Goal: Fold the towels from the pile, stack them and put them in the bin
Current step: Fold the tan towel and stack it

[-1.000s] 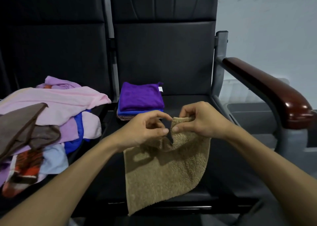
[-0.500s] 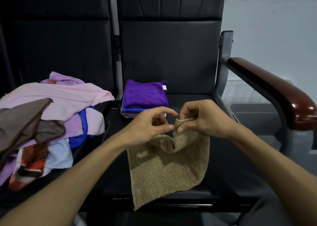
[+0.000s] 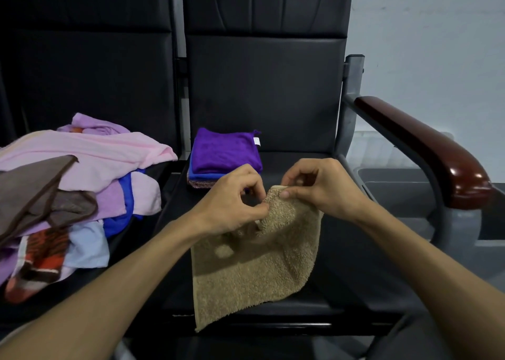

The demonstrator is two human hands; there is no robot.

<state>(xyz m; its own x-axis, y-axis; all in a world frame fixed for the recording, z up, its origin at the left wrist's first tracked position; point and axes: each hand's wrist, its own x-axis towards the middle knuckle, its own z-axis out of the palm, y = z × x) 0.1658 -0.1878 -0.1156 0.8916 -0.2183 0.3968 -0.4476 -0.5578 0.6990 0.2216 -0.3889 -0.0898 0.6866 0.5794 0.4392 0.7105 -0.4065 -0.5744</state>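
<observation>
A tan terry towel hangs over the black seat, its lower edge draping past the seat's front. My left hand and my right hand meet at its raised top edge, each pinching the cloth between thumb and fingers. Behind them, a folded stack with a purple towel on top rests at the back left of the same seat. An unfolded pile of pink, lilac, blue, brown and patterned towels covers the seat to the left.
A dark red wooden armrest on a grey metal frame borders the seat on the right. A grey bin sits beyond it, low by the white wall. Black seat backs rise behind both seats.
Both hands have stayed together at the towel's top edge, working their pinches along it. The towel's upper part has bunched a little more between them.
</observation>
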